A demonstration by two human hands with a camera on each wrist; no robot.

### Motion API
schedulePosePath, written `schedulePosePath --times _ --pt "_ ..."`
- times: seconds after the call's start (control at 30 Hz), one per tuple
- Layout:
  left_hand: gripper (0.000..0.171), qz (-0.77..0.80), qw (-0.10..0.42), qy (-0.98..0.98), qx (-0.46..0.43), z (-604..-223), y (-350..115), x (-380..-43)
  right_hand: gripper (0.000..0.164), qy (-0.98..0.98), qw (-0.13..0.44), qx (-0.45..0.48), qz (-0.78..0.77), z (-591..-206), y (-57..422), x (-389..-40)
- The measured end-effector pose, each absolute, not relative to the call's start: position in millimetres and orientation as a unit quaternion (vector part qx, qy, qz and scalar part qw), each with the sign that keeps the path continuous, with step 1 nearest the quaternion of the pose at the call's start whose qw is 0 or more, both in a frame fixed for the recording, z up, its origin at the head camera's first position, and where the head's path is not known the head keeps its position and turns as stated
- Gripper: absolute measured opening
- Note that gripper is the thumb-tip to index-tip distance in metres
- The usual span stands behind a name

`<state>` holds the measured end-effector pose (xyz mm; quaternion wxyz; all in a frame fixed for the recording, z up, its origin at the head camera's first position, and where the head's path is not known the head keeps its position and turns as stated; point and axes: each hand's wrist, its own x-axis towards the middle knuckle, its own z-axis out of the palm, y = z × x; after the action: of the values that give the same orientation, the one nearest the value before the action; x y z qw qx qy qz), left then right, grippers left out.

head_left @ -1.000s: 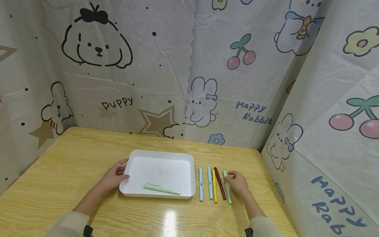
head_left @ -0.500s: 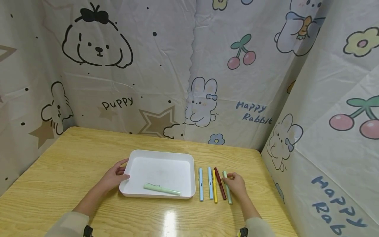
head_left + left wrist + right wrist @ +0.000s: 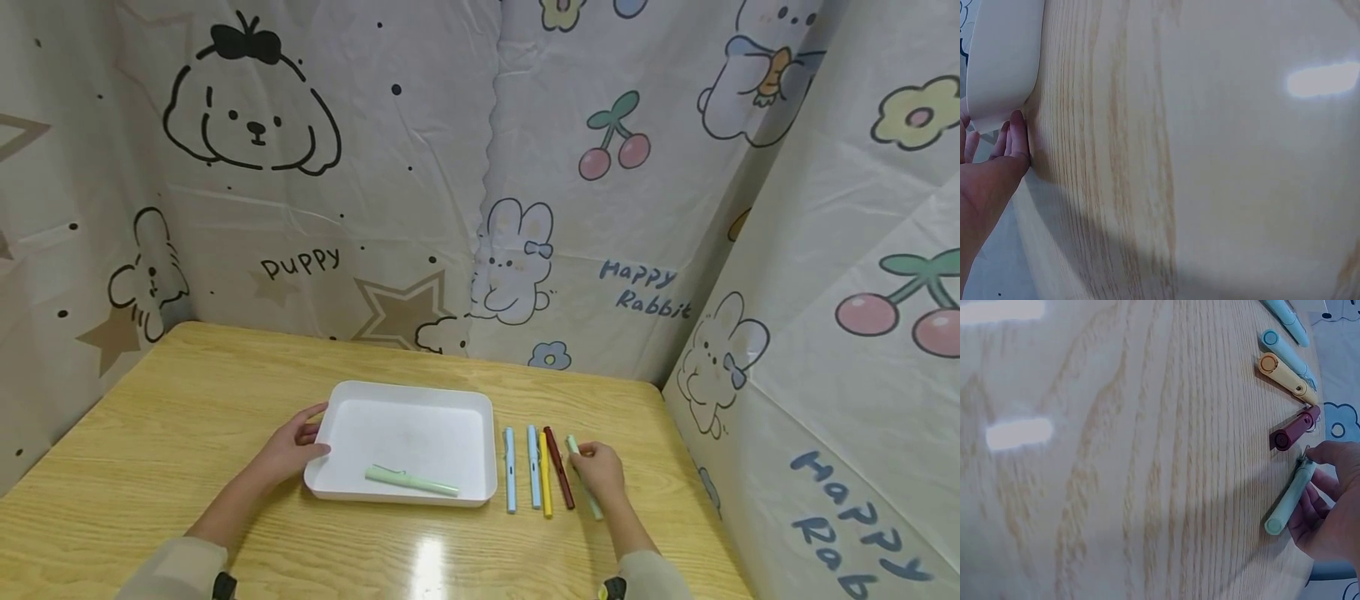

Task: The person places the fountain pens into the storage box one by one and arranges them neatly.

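Yellowish wood-grain worktop [image 3: 225, 375], cartoon-print cloth [image 3: 450, 125] behind it, and at lower right of the frame the right hand [image 3: 602, 473] has a narrow grip, thumb and fingers pinching a pale green clip pen [image 3: 1289, 501] near its clip end. Looks like a pick-up to me, so I'd firm up that pinch first, then lift straight up so the loose lower end doesn't swing into the maroon pen [image 3: 558, 468] just left of it. Left hand [image 3: 288, 446] has its grip round the left end of the white tray [image 3: 408, 417]; light pressure should do there.
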<state>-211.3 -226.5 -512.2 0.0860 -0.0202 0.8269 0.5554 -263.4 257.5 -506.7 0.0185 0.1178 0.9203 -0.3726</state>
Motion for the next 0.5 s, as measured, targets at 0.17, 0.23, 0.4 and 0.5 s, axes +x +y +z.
schedulePosePath --times 0.17,0.23,0.4,0.5 --pt "0.073 0.556 0.084 0.827 -0.018 -512.3 -225.7 -210.9 0.032 0.926 0.013 0.114 -0.360 -506.7 259.1 -262.4" --pt "0.073 0.560 0.084 0.824 -0.016 -512.5 -225.8 -211.1 0.032 0.929 0.007 0.111 -0.354 -506.5 260.2 -262.1" --pt "0.073 0.559 0.081 0.825 -0.015 -513.8 -226.7 -211.9 0.030 0.931 -0.004 0.103 -0.350 -504.3 263.2 -262.7" --pt "0.073 0.556 0.082 0.827 -0.018 -514.6 -227.2 -212.3 0.030 0.932 -0.009 0.097 -0.350 -501.7 264.3 -263.4"
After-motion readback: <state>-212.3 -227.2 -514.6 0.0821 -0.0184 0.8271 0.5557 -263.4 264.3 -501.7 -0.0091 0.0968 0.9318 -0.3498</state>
